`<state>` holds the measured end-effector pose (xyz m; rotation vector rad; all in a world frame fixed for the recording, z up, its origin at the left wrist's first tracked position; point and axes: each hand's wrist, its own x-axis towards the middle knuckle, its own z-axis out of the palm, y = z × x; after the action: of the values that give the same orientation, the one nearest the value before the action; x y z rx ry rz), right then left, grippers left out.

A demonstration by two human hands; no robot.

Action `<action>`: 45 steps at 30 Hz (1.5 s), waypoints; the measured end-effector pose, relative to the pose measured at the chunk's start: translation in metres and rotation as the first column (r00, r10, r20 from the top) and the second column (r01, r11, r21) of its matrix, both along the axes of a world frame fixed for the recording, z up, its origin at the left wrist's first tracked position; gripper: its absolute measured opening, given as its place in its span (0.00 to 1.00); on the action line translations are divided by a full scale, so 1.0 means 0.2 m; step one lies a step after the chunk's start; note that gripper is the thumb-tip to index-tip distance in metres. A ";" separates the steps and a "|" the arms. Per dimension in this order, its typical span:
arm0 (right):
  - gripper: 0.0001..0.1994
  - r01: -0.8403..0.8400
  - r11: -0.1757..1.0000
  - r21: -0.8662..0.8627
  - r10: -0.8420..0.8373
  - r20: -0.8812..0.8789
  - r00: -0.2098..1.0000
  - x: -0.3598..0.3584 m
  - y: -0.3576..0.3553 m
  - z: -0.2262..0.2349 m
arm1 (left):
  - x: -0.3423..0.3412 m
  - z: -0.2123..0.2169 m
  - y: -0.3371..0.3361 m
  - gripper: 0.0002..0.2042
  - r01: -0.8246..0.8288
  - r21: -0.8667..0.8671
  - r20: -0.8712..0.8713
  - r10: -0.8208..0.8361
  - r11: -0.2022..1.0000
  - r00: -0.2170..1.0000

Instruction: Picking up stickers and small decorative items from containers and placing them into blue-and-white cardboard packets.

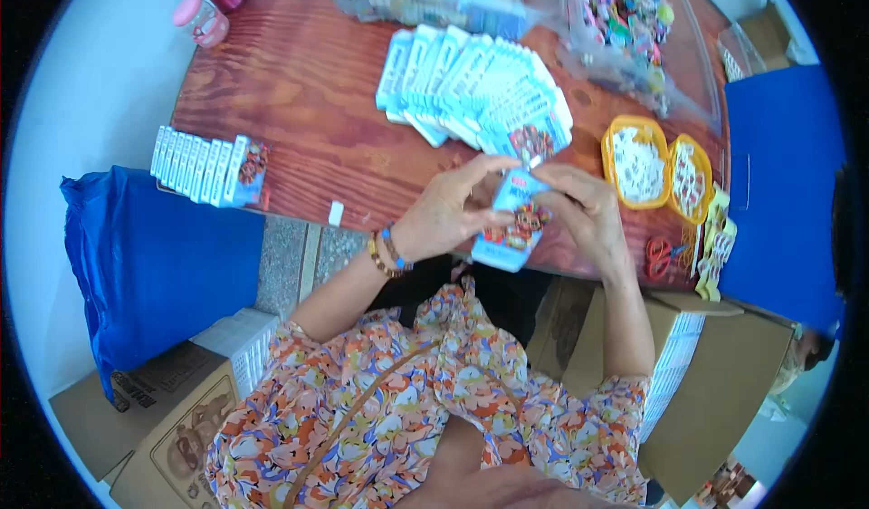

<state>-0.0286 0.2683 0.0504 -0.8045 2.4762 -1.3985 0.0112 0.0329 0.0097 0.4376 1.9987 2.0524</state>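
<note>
The left hand (444, 210) and right hand (587, 208) are closed on a blue box (505, 254), the right at its top, over the near edge of the desk (299, 83). Beyond lies a box pile (453, 83); rightward, a yellow case (647, 206) and scissors (655, 257); far left, a box row (204, 169).

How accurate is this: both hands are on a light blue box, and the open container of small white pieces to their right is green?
One thing is off: the open container is yellow, not green, as the head view shows. The left hand and right hand are on a light blue box, with the white pieces to their right.
</note>
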 end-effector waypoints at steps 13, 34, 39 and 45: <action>0.13 0.316 0.885 -0.343 0.031 0.719 0.694 -0.24 -0.57 -0.05 | -0.22 -0.02 -0.09 0.54 -0.619 0.085 -0.528 0.562 0.781 0.636; 0.10 -0.004 0.889 0.457 0.136 -0.256 0.957 -1.47 -0.65 0.16 | -0.36 -0.07 -0.32 0.43 -0.593 -0.058 -0.166 0.578 0.803 0.799; 0.08 0.050 0.865 0.499 0.030 -0.151 0.988 -1.48 -0.57 0.23 | -0.39 -0.04 -0.30 0.43 -0.615 -0.161 -0.289 0.559 0.772 0.777; 0.07 0.095 0.995 0.024 -0.086 -0.240 0.967 -1.33 -0.39 0.40 | -0.43 0.01 -0.28 0.41 -0.673 -0.264 -0.410 0.551 0.691 0.727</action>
<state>-0.2940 0.1894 0.1301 -0.9118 2.7421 -1.3540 -0.0744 -0.0225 0.0108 -0.0487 3.0080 1.8742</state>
